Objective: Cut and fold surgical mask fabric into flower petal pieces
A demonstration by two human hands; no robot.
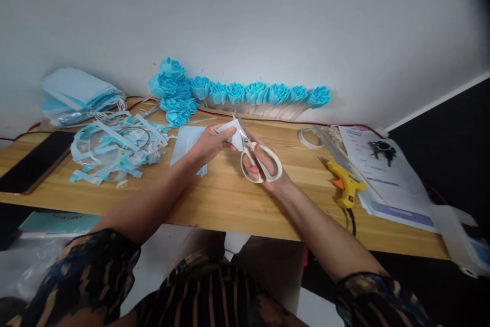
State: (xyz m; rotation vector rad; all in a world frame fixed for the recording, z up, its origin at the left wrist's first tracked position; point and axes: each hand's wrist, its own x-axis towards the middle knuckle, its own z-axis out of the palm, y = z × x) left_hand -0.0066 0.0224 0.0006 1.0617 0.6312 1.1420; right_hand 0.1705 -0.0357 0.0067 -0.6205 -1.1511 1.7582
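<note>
Over the middle of the wooden table, my left hand [215, 142] is closed on a small folded piece of pale blue sheet [234, 134]. My right hand [268, 164] has its fingers through the cream handles of a pair of scissors [273, 174]. The metal blades point up and away from me, parted at the tips, right at the edge of the piece. Flat on the table, partly behind my left forearm, lies a light blue rectangular sheet [185, 143].
Blue handmade flowers [256, 93] on sticks line the wall. At left are a stack of face masks [82, 90], a heap of cut strips [115, 148] and a dark phone [36, 161]. Rightward lie a tape roll [311, 138], a yellow glue gun [346, 182], papers [383, 174] and keys [383, 149].
</note>
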